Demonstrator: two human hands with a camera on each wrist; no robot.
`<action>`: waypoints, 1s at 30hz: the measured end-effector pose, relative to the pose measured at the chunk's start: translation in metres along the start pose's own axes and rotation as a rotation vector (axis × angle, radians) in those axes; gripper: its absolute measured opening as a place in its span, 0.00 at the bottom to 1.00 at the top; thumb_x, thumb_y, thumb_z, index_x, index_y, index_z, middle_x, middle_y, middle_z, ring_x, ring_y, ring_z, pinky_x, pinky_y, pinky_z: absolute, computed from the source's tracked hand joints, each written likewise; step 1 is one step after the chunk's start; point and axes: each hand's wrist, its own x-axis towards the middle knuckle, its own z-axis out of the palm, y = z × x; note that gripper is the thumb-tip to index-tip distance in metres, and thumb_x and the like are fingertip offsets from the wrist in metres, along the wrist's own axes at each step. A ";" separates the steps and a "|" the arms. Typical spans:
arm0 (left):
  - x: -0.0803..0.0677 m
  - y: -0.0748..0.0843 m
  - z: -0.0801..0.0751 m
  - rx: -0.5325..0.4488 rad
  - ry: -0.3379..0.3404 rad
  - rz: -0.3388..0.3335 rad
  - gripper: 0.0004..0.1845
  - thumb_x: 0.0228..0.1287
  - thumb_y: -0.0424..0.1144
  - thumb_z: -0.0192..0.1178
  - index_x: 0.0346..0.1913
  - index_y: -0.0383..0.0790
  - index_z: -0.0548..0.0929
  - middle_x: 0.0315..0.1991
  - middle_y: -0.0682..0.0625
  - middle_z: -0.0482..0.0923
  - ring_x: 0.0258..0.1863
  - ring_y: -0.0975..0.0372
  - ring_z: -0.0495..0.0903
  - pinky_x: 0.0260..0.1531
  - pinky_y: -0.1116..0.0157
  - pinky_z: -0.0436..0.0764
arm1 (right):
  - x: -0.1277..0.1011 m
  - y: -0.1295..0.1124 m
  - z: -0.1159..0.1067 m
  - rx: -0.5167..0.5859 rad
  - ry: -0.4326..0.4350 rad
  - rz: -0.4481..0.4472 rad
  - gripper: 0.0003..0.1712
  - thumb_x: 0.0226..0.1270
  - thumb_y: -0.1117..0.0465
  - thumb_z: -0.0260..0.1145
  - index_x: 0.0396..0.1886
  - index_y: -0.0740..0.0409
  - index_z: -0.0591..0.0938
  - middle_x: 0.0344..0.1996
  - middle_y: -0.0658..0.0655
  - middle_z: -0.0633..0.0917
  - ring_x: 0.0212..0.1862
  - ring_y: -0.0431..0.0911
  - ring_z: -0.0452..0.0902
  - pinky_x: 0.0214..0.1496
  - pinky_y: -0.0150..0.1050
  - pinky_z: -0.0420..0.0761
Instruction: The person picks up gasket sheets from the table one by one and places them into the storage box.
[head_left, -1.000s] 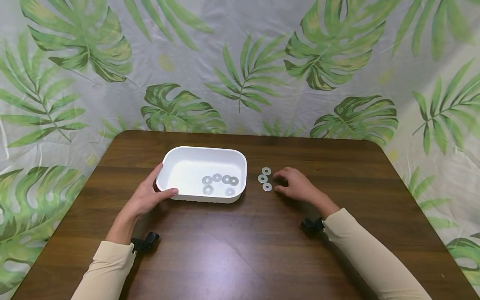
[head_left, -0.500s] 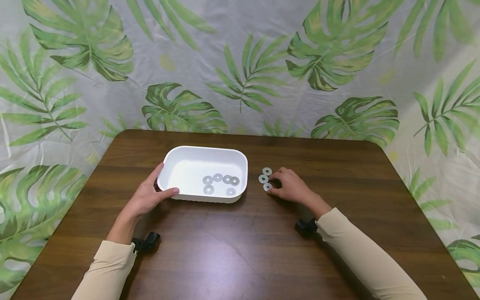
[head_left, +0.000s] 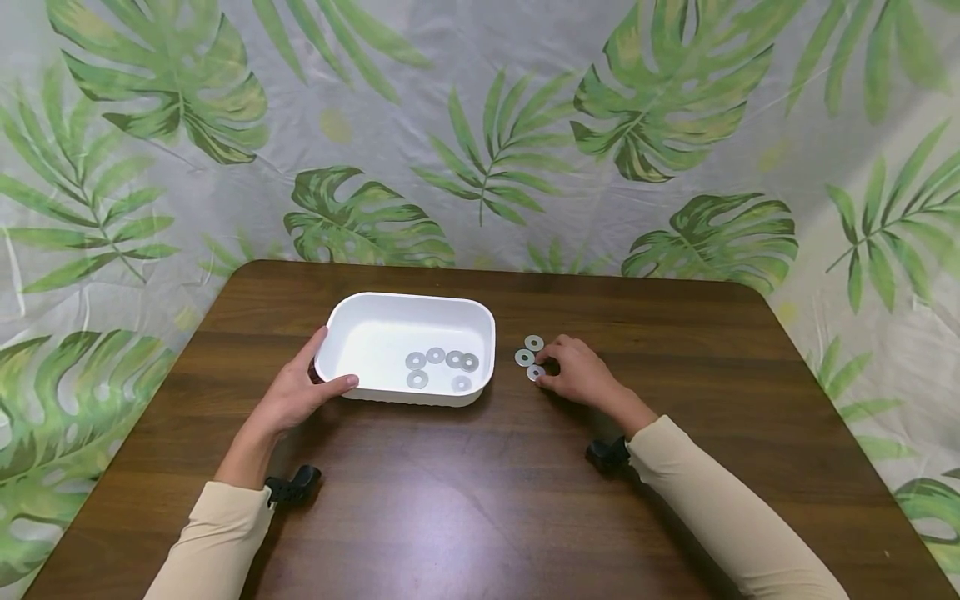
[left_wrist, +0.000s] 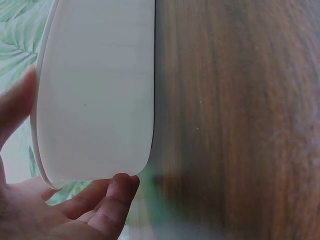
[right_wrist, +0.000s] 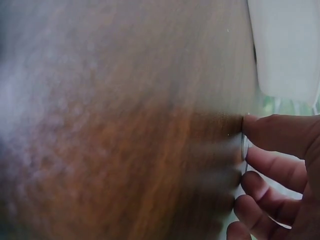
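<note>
My left hand grips the left end of a white plastic tub, thumb over the front rim and fingers at the end wall. The left wrist view shows the fingertips low against the tub wall. Several flat grey washers lie inside the tub, mostly in its right half. To the tub's right, three more washers lie in a close group: a far one, a middle one and a near one. My right hand pinches the near washer by its edges, thumb and a finger down at the table.
The dark wooden table carries the tub and the washers. A leaf-print cloth hangs behind its far edge. Black cameras are strapped to both wrists, the left camera and the right camera just above the table.
My right hand has moved left to the loose washers, and its thumb and finger have closed on the near one. The middle washer has shifted slightly left. The left hand and tub stay put.
</note>
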 end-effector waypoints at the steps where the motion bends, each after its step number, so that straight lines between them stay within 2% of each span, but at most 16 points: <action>1: 0.000 0.000 0.000 0.002 0.001 0.001 0.57 0.61 0.47 0.69 0.81 0.42 0.39 0.78 0.31 0.47 0.76 0.41 0.54 0.71 0.44 0.58 | 0.000 0.000 0.000 0.002 0.004 -0.001 0.16 0.59 0.55 0.74 0.45 0.57 0.86 0.46 0.61 0.82 0.50 0.57 0.76 0.54 0.53 0.76; 12: -0.003 0.002 0.002 0.005 0.016 -0.013 0.56 0.62 0.48 0.68 0.80 0.41 0.39 0.79 0.33 0.44 0.77 0.42 0.51 0.73 0.45 0.56 | 0.005 0.000 0.001 0.012 -0.018 0.004 0.14 0.58 0.58 0.73 0.42 0.59 0.85 0.45 0.61 0.81 0.48 0.56 0.76 0.54 0.53 0.76; 18: -0.004 0.003 0.002 0.008 0.012 -0.024 0.57 0.61 0.48 0.68 0.80 0.41 0.39 0.79 0.33 0.44 0.78 0.41 0.50 0.73 0.44 0.55 | 0.005 -0.002 0.002 0.029 -0.048 0.003 0.11 0.57 0.59 0.71 0.39 0.59 0.84 0.43 0.59 0.80 0.44 0.52 0.75 0.51 0.50 0.76; 24: -0.003 0.003 0.002 0.004 0.009 -0.026 0.57 0.61 0.48 0.69 0.81 0.42 0.39 0.80 0.33 0.44 0.78 0.42 0.50 0.73 0.44 0.55 | 0.000 -0.005 0.004 0.050 -0.025 0.079 0.16 0.58 0.54 0.72 0.42 0.58 0.83 0.43 0.58 0.80 0.44 0.50 0.76 0.49 0.49 0.78; 30: -0.003 0.003 0.001 -0.008 0.004 -0.017 0.57 0.62 0.47 0.68 0.80 0.42 0.38 0.79 0.33 0.44 0.77 0.43 0.52 0.72 0.46 0.58 | 0.006 -0.007 0.000 0.056 -0.036 0.132 0.15 0.59 0.55 0.72 0.41 0.58 0.85 0.36 0.56 0.82 0.38 0.47 0.75 0.42 0.44 0.76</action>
